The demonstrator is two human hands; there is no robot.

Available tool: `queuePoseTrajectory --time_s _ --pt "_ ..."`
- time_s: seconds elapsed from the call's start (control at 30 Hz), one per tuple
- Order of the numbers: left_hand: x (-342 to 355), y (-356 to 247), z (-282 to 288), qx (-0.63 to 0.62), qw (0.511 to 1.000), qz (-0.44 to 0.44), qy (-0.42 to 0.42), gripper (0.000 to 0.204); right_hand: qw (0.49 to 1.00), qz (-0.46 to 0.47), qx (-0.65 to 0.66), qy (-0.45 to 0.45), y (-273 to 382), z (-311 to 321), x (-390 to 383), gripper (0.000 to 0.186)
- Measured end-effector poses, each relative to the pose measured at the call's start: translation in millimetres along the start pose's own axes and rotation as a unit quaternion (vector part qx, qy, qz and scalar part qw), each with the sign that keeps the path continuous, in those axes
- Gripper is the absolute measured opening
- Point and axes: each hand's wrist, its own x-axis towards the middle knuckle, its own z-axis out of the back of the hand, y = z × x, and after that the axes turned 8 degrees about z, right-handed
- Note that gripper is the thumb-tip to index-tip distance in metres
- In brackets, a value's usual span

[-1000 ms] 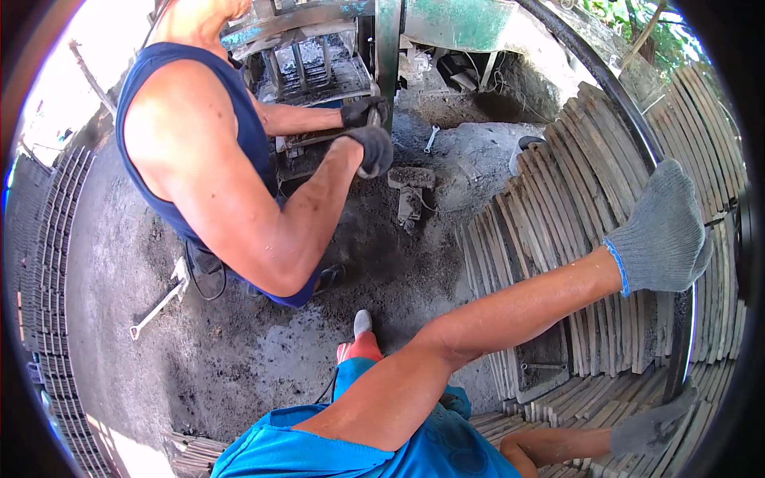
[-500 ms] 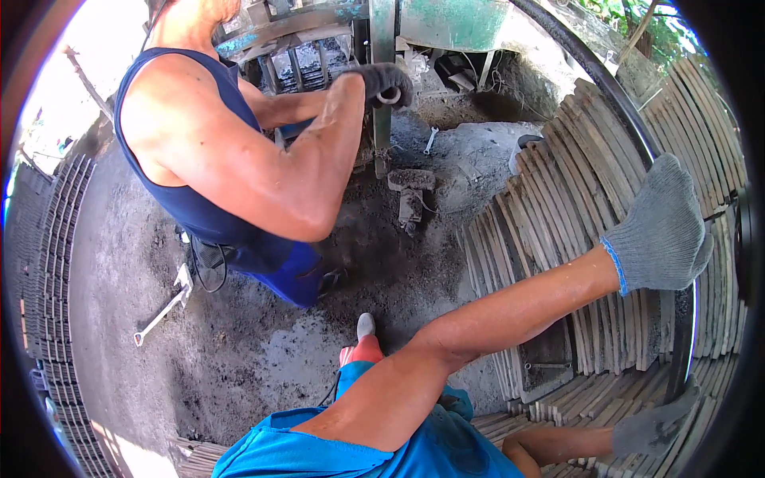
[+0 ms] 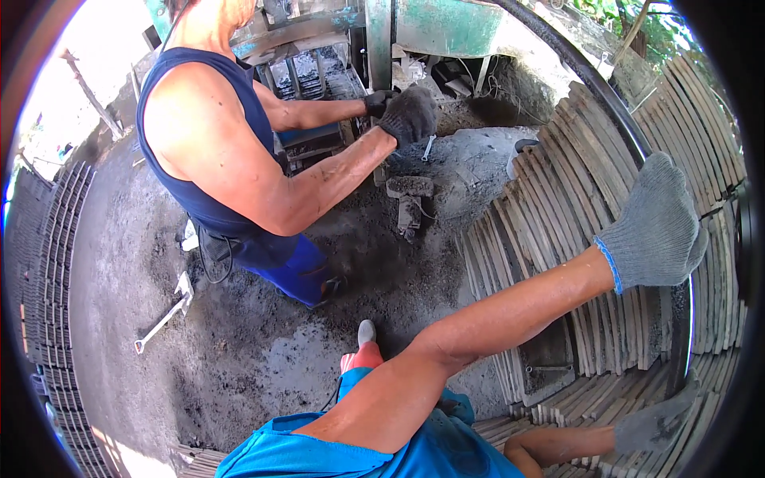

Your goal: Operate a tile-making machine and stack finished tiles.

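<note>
My left hand (image 3: 657, 227), in a grey knit glove with a blue cuff, is closed round a long dark bar (image 3: 586, 72). This bar curves down from the top of the view and passes beneath the glove. Lower down, in dimmer light, my right hand (image 3: 653, 422) wears a grey glove too and meets the bar's lower part; its fingers are partly hidden but look closed there. Beside and behind both hands stand tight rows of thin grey-brown boards (image 3: 558, 191).
At left a person in a navy tank top (image 3: 215, 135) bends toward a green metal machine (image 3: 442, 28), dark gloves (image 3: 408, 115) together. A spade-like tool (image 3: 165, 313) lies on the dirty floor; a wrench (image 3: 429, 148) lies near the machine. Stacked racks (image 3: 60, 303) line the left edge.
The co-worker has shifted right, and both dark gloves now show close together, a little lower and farther right. My own hands have stayed almost in place on the bar.
</note>
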Motion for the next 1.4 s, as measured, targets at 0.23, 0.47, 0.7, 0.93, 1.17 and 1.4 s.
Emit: queuePoseTrajectory --time_s 0.23,0.47,0.7,0.93,1.17,1.4 --pt "-0.2 -0.7 -6.1 0.002 1.0 -0.002 -0.026 0.034 0.993 0.087 0.074 -0.03 -21.8 -5.1 1.3 0.037" --pt "9.8 -6.1 21.9 0.048 0.999 -0.025 0.011 0.033 0.987 0.146 -0.062 0.003 -36.5 -8.7 -0.7 0.038" --pt "11.9 -10.2 23.3 0.03 0.999 -0.022 -0.016 0.034 0.984 0.178 0.006 0.011 -26.1 -4.6 -5.1 0.037" --pt "6.6 -7.2 18.6 0.043 0.999 -0.024 0.014 0.03 0.979 0.203 -0.001 0.013 -38.3 -8.0 -6.0 0.04" --pt "4.6 -1.9 20.7 0.03 0.999 -0.021 -0.008 0.029 0.993 0.111 0.026 0.044 -20.4 -4.7 -6.5 0.041" --pt "12.4 -16.8 32.0 0.08 0.996 -0.023 0.034 0.034 0.95 0.274 -0.145 0.021 -31.1 -5.1 -7.5 0.036"
